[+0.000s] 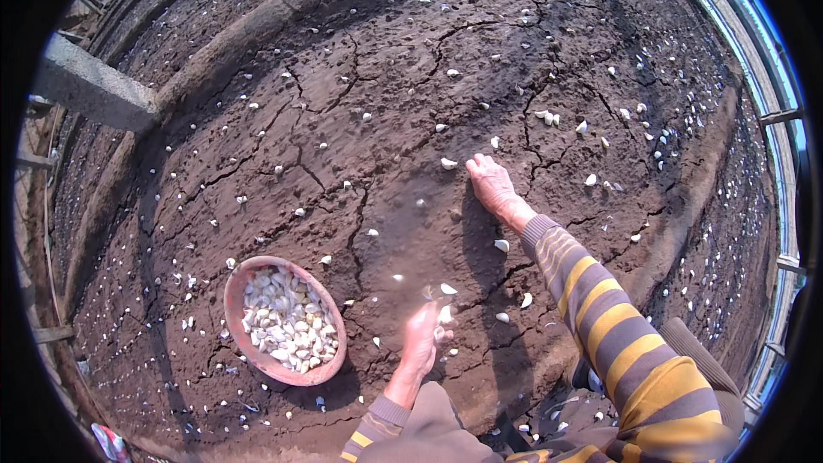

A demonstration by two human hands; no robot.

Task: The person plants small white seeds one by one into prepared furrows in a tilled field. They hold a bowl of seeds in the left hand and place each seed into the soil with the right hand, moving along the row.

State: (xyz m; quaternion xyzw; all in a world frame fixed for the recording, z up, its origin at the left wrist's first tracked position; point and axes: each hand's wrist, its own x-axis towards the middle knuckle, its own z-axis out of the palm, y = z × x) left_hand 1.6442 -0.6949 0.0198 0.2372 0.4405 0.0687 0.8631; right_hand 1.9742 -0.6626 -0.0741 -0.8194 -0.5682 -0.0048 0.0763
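My right hand point(493, 187) reaches out to the soil, its fingers drawn together and pointing down. Whether anything sits between those fingertips is hidden. One garlic clove point(448, 164) lies just left of them and another clove point(495, 142) just beyond. Closer to my body, my left hand point(420, 336), slightly blurred, is closed around some garlic cloves point(445, 315) that show at its fingers. To its left, a reddish clay bowl point(236, 326) rests tilted on the ground, holding a heap of pale garlic cloves point(291, 317).
Brown, cracked soil point(403, 231) is dotted with many cloves in loose rows. A raised earth ridge point(257, 21) borders the bed at the far left, beside a concrete post point(99, 86). Along the right runs another ridge point(686, 214), with a pale rail point(776, 206) past it.
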